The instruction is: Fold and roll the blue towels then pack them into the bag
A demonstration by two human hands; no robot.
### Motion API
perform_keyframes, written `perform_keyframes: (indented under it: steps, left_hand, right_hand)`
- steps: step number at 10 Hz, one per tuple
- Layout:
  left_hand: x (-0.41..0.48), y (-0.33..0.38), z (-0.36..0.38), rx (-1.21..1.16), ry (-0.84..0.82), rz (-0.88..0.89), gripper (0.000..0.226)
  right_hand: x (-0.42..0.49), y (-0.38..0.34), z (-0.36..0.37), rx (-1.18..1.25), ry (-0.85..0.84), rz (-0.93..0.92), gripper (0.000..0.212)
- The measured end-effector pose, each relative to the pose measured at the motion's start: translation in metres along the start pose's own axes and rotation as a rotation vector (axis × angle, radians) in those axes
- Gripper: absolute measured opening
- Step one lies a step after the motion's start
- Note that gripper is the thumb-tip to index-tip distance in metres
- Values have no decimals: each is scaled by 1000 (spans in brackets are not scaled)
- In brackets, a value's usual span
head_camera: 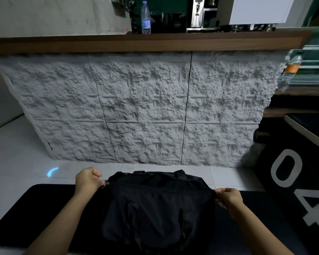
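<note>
Bag, black, is laid on a black mat on the white tile floor, close in front of the person. Left hand is curled shut at the bag's left end by a metal clip; right hand is pinched on the fabric at the right end. No towels are seen. Behind: grey rough-textured counter front w/ wood top; a water bottle is stood on it, label unreadable. At right, "04" is read in white on a black surface.

Dim indoor light; black bag loses detail against dark mat. Wide-angle bending at edges. Blue glare spot on floor tiles, left.
</note>
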State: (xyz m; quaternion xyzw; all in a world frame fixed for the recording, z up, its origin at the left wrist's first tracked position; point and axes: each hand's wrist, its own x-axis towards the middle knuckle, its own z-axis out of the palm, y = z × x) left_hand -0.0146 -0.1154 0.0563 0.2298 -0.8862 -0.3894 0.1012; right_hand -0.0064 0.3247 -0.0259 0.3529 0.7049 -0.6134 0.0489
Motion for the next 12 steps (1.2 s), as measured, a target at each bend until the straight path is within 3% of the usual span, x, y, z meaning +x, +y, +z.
perform_keyframes:
  steps: [1, 2, 3, 4, 5, 6, 8, 9, 10, 11, 12]
  left_hand:
    - [-5, -12, 13, 74, 6, 62, 22]
    - [-16, -11, 27, 276, 13, 191, 24]
    - [-36, -1, 41, 464, -105, 452, 35]
    - [-58, 8, 50, 723, -319, 552, 43]
    - [-65, 10, 52, 937, -395, 574, 51]
    - [-56, 21, 47, 1175, -485, 669, 57]
    - [-19, 48, 47, 1302, -623, 814, 75]
    - [5, 66, 58, 1123, -743, 704, 69]
    - [30, 88, 77, 927, -885, 497, 52]
    - [54, 107, 91, 849, -1103, 303, 48]
    - [77, 134, 90, 820, -1138, 247, 43]
  right_hand:
    - [-10, -2, 6, -159, 66, -74, 7]
    - [-30, -11, 12, -483, 83, -234, 22]
    - [-54, -15, 21, -896, -14, -454, 50]
    - [-68, -14, 37, -1203, -163, -648, 61]
    - [-67, -2, 51, -1360, -253, -708, 63]
    - [-57, 8, 56, -1457, -240, -715, 64]
    - [-28, 7, 60, -1506, -151, -957, 64]
    - [-7, -6, 60, -1380, -124, -1198, 49]
    - [8, -35, 68, -1386, -124, -1175, 47]
    - [15, -75, 80, -1452, -296, -1032, 50]
    - [14, -118, 85, -1404, -419, -728, 51]
